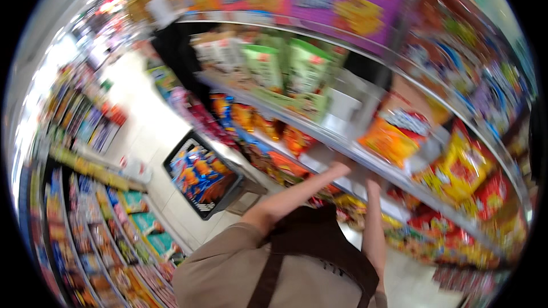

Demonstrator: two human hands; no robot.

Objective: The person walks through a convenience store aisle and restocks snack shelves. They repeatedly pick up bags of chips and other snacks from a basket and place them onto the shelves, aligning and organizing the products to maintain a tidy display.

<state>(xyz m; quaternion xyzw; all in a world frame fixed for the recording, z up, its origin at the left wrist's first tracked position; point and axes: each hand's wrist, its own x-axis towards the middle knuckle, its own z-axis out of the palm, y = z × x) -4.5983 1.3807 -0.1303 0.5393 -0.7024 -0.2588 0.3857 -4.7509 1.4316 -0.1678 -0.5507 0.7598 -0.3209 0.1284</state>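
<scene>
Both my arms reach to a gap on a lower shelf among snack bags. My left hand [343,167] is partly hidden under the edge of the shelf above it; its fingers do not show. Close by on the right, my right hand [373,179] also goes in under that edge, its fingers hidden. Whether either holds anything cannot be seen. Orange and red snack bags [295,140] stand left of my hands on this lower shelf. On the shelf above lie an orange snack bag [391,139] and a yellow one [464,167], to the right.
A black plastic crate [201,175] filled with blue and orange snack bags stands in the aisle at my left, beside a cardboard box [244,202]. Green-topped pouches [308,68] stand on the upper shelf. Across the aisle runs another stocked shelf unit [98,231]. The picture is blurred.
</scene>
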